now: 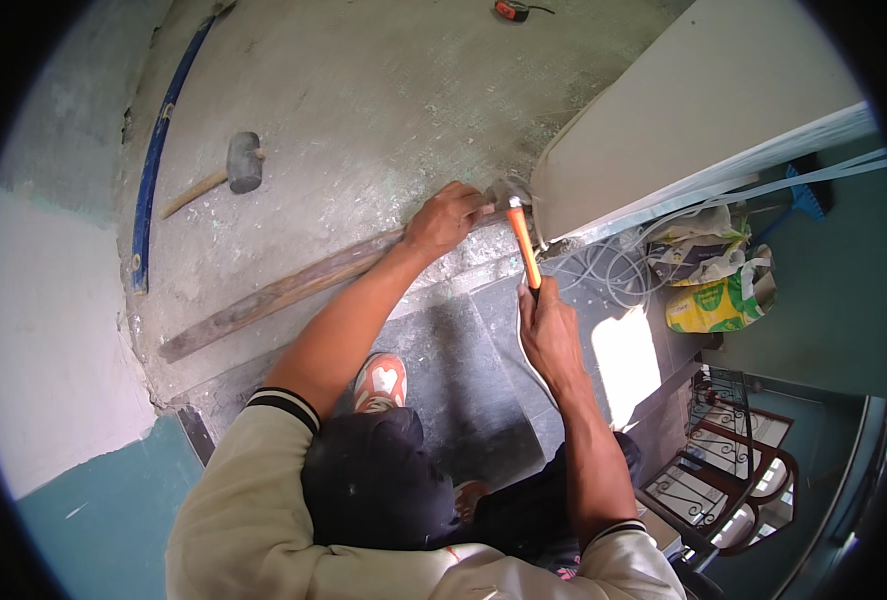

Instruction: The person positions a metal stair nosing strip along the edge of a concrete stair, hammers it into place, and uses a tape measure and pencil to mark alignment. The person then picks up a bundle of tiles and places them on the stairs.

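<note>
The right hand (551, 330) is clamped on one hammer (522, 235), its smooth handle orange and black, its metal head up at the far right end of one wooden strip (284, 300). The left hand (444, 220), apart from the right, rests at that same end, fingers bent beside the hammer head; whether they grip anything cannot be told. The strip is long, narrow, straight-edged and worn, lying along the border between rough, dusty concrete (364, 110) and smooth dark grey tiles (454, 350). Also on the concrete: one mallet (245, 163) with a black cylindrical head and wooden handle, one long slender blue bar (154, 165) with scuffed paint, and one orange-and-black tape measure (511, 10). Pale cable (604, 270) lies coiled at right, near crumpled bags (719, 303), at least two.
</note>
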`<state>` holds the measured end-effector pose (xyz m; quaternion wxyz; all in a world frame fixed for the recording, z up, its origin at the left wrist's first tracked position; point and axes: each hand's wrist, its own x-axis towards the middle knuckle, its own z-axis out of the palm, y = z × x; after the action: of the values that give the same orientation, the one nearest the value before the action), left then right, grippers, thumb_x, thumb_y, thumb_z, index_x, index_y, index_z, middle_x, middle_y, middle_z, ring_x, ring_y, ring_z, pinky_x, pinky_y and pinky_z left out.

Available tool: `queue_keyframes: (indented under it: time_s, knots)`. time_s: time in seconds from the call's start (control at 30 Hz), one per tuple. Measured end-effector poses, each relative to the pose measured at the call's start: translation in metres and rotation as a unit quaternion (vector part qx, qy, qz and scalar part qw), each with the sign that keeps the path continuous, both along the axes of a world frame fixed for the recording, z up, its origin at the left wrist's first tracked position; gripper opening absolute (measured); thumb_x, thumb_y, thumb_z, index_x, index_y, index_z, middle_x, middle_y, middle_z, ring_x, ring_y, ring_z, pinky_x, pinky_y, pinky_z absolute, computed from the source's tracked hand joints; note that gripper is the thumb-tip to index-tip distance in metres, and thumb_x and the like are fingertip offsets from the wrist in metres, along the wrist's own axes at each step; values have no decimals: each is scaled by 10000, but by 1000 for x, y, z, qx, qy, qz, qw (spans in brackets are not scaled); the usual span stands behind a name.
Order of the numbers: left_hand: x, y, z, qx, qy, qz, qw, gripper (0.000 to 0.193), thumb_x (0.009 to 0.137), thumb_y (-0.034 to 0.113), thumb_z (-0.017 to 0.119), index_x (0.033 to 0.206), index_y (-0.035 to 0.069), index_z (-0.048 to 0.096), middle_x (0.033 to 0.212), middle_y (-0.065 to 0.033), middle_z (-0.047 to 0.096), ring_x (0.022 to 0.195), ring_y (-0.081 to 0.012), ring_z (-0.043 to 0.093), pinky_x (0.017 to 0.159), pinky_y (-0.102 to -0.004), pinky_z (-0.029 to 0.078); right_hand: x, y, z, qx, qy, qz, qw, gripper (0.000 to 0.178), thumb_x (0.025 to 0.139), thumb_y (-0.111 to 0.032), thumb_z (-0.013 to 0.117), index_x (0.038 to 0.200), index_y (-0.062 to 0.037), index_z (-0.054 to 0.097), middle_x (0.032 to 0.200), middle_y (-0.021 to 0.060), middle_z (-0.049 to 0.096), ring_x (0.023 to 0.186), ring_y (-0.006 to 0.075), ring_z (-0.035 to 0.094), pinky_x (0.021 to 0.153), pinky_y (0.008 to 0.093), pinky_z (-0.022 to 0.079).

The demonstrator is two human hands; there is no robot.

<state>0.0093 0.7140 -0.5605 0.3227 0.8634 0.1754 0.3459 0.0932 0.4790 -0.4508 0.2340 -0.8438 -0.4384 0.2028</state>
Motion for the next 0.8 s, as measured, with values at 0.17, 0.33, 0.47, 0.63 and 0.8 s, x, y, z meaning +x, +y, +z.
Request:
queue_keyframes:
  time_s: [0.17,0.33,0.47,0.63,0.8]
  knots:
    - [-17,9,3,-18,32,34,999,324,907,289,825,1159,94,766,1195,-117,695,1132,-332,659,1002,-430,538,-9,-20,13,130,3,-62,990,191,1080,-164,597,1178,-13,533,768,279,646,695,499,658,614,539,478]
    - [-77,11,41,8,288,65,955,659,810,509,873,1342,161,702,1285,-86,634,1287,-321,576,1152,-451,447,-8,-55,14,132,34,-98,986,181,1101,-194,583,1168,-27,559,721,183,610,596,316,611,586,436,455]
    - [-98,8,19,19,311,55,948,679,835,485,849,1398,147,673,1259,-85,615,1276,-297,564,1127,-447,463,-15,-48,19,121,50,-95,987,206,1108,-216,579,1188,-26,572,718,169,610,597,278,606,588,417,453]
    - [-95,13,10,-24,282,29,959,658,846,419,843,1414,141,664,1238,-107,604,1216,-318,572,1048,-456,503,-15,-33,23,115,67,-97,986,225,1111,-231,575,1205,-27,582,724,172,617,604,260,610,591,409,454]
    - [-108,9,-1,-2,270,24,963,663,840,411,837,1414,130,661,1200,-140,605,1221,-340,571,1020,-447,508,-18,-38,0,113,71,-113,985,227,1118,-242,563,1159,-24,609,701,82,584,617,165,541,586,359,433]
